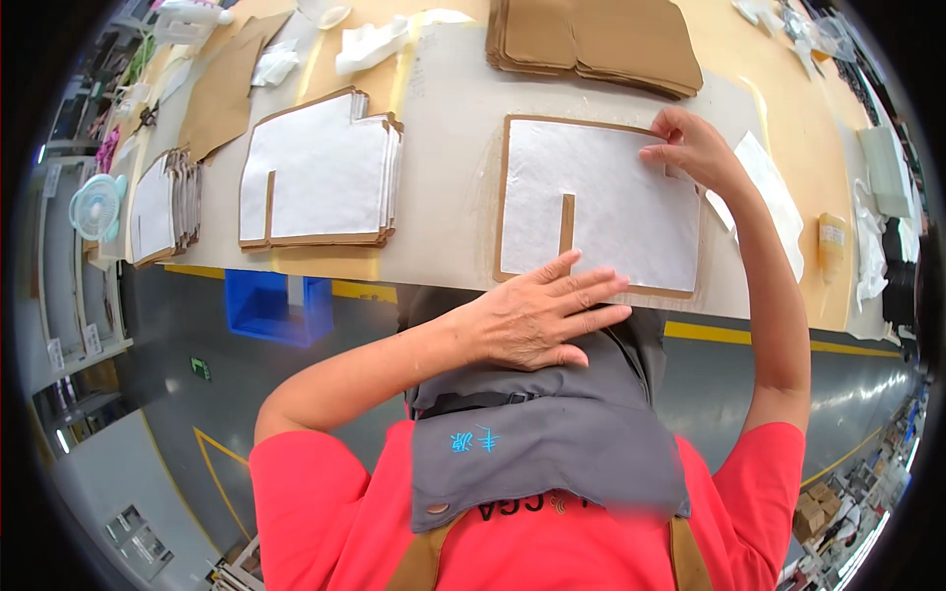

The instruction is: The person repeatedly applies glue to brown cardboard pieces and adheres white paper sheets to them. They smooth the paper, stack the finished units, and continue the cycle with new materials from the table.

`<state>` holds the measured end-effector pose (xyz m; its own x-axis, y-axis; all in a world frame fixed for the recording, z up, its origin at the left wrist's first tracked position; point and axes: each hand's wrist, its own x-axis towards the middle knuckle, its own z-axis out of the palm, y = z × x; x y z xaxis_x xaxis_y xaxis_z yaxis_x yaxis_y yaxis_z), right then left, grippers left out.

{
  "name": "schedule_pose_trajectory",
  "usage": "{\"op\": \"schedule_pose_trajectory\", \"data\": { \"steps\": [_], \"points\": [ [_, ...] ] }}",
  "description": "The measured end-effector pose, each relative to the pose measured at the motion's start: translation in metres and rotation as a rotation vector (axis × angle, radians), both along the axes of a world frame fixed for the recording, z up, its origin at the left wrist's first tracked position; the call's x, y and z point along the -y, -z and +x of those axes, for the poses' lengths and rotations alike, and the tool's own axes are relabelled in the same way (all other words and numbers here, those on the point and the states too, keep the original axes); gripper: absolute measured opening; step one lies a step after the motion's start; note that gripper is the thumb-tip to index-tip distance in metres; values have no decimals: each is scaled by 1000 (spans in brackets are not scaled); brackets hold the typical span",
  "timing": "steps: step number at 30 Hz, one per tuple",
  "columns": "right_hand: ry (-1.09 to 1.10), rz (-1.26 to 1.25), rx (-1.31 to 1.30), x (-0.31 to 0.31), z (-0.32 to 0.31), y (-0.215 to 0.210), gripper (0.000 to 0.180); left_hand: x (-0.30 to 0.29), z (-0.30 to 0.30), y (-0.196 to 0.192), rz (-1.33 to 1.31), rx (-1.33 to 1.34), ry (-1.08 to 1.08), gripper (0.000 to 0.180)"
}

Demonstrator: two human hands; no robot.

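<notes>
A brown-edged panel faced with a white sheet (619, 202) lies near the table's front edge. A narrow brown strip (567, 222) shows through a slot in the white, running up from its near side. My left hand (542, 313) is open, palm down, fingers stretched to the right across the panel's near edge. At the panel's far right corner, my right hand (695, 150) has its fingers curled, with the thumb tip at the white sheet. Whatever lies between these fingers is hidden.
Brown sheets (601, 44) form a stack beyond the panel. Leftward stand a pile of white-faced panels (315, 177) and a smaller pile (163, 212). White paper (764, 192) and a yellowish bottle (832, 246) lie to the right. A blue bin (279, 307) sits below the table.
</notes>
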<state>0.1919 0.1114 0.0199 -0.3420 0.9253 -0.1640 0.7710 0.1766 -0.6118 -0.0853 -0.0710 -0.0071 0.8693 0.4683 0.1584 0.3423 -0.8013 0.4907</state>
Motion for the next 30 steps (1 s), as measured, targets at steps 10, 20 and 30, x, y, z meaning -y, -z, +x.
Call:
{"op": "schedule_pose_trajectory", "data": {
  "steps": [10,20,30],
  "points": [
    [99,47,-177,83,-28,-84,16,-36,-53,-1,-584,790,-859,61],
    [12,-177,-440,61,-121,-139,14,-11,-148,-94,-972,1046,-969,20],
    [-235,-160,-442,-22,-322,-27,32,-58,-355,-49,-568,563,-1389,33]
  ]
}}
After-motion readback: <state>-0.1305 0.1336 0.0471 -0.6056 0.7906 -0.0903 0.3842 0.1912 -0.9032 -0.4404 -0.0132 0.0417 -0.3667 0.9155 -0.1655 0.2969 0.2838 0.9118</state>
